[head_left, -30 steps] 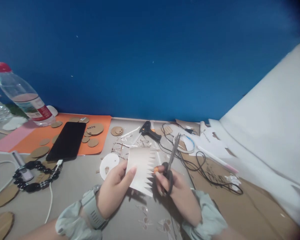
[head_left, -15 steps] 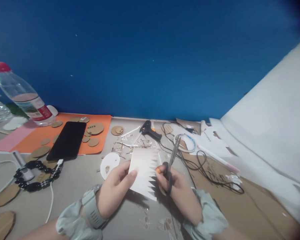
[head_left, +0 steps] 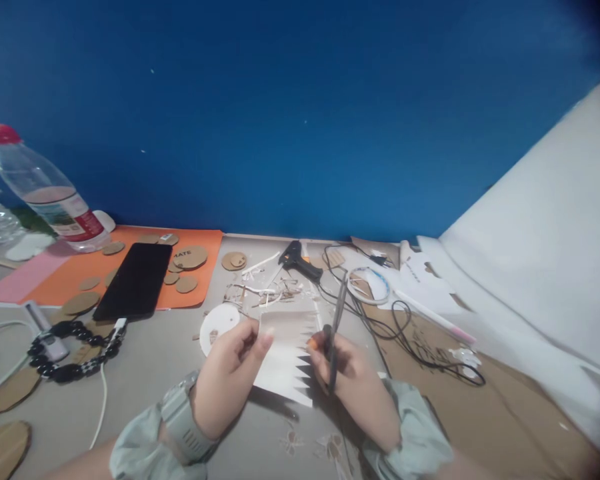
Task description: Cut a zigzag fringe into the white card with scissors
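A piece of white paper [head_left: 280,360] with a row of pointed teeth cut along its right edge is pinched at its left side by my left hand [head_left: 233,373], thumb on top. My right hand [head_left: 347,380] grips a pair of scissors [head_left: 338,313], blades pointing up and away from me. The fingertips of that hand meet the toothed edge of the paper, and an orange spot shows there. Behind my left hand lies a white disc [head_left: 217,327], partly covered by the fingers.
A black glue gun [head_left: 300,262] with a looping black cable [head_left: 405,340] lies behind the paper among scraps. At left are a phone [head_left: 135,280], cardboard discs [head_left: 190,257], a beaded bracelet [head_left: 70,370] and a water bottle [head_left: 50,193]. Brown cardboard [head_left: 480,413] covers the right side.
The paper has tilted, its far edge lowering towards me. The scissors have turned in my right hand, now seen more edge-on. Both hands keep nearly the same place.
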The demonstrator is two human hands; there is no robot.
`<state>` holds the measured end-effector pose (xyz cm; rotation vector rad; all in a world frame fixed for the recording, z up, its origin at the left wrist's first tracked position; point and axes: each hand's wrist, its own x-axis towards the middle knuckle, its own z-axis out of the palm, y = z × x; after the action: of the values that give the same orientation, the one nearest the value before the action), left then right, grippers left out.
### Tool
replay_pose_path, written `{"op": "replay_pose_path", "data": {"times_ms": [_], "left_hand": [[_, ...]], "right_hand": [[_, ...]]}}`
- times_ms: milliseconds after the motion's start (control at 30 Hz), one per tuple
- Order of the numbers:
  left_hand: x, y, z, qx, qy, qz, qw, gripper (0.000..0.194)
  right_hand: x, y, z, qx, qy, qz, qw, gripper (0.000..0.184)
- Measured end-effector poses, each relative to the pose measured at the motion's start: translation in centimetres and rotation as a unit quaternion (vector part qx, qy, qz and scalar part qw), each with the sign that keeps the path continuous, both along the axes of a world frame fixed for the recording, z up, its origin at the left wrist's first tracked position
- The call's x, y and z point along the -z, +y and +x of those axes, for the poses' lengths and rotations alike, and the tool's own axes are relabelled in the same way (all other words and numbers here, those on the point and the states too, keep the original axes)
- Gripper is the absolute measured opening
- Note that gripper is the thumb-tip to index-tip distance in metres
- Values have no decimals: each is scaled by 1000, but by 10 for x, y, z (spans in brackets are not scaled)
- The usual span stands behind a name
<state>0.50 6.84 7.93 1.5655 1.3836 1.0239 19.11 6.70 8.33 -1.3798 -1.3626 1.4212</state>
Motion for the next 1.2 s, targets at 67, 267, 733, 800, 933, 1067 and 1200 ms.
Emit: {"op": "replay_pose_path", "data": {"times_ms": [67, 267, 733, 800, 933, 1067, 1200], "left_hand": [[0, -2, 0, 3, -2, 2, 1000, 26], [2, -3, -3, -54, -1, -5, 999, 31], [-1, 6, -5, -112, -68, -7, 991, 31], [0, 6, -3, -76, -74, -10, 994, 29], [-1, 5, 1, 3, -93, -22, 995, 19], [1, 5, 2, 33, -96, -49, 994, 13], [3, 6, 1, 27, -81, -53, 995, 13]], "right_hand": [[2, 0, 0, -1, 7, 5, 1000, 19], [10, 7, -1, 33, 76, -6, 997, 22], [11, 8, -2, 31, 96, -67, 993, 32], [11, 8, -2, 47, 131, -85, 987, 34], [12, 6, 1, 69, 155, -96, 981, 37], [8, 6, 3, 82, 118, -95, 985, 37], [-1, 7, 1, 66, 93, -76, 991, 35]]}}
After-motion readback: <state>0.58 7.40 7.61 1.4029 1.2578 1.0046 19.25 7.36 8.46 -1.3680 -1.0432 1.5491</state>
